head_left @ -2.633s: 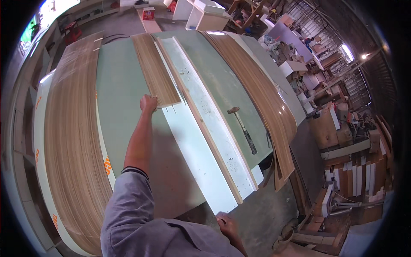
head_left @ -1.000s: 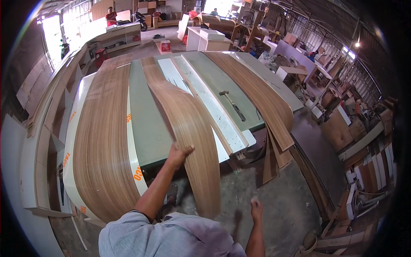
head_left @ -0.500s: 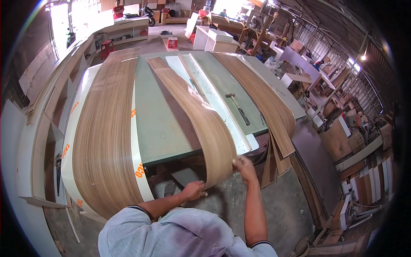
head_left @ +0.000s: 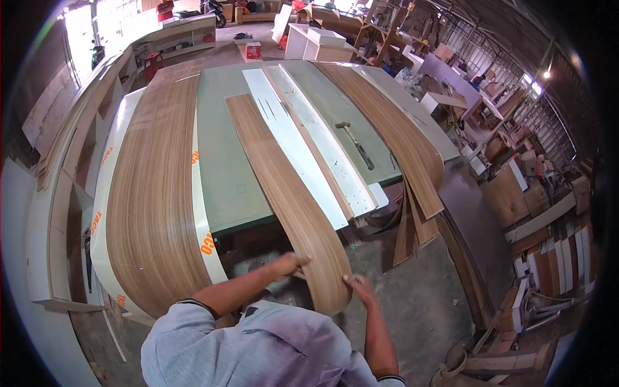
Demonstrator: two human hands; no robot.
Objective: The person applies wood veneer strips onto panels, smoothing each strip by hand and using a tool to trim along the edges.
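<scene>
A long wood-grain laminate strip (head_left: pixel 287 187) lies over the green worktop (head_left: pixel 222 187), and its near end curls down past the edge toward me. My left hand (head_left: pixel 290 264) is closed on the strip's left edge, with some fingers hidden beneath it. On the right edge, my right hand (head_left: pixel 362 290) pinches the sheet between thumb and fingers. Just right of the strip lies a glossy white panel (head_left: pixel 300 158), then a narrow brown strip and a speckled white board (head_left: pixel 335 155). A hammer (head_left: pixel 356 145) rests on the worktop beyond them.
A wide wood-grain sheet (head_left: pixel 151 187) on white backing with orange print drapes over the left side. More wood-grain strips (head_left: pixel 393 129) hang off the right edge. White cabinets (head_left: pixel 71 213) line the left; offcuts (head_left: pixel 516 193) are piled at the right.
The laminate strip has come nearer to me and slid left off the white panel, which now shows more. Both hands moved with it, the right lower and the left slightly higher.
</scene>
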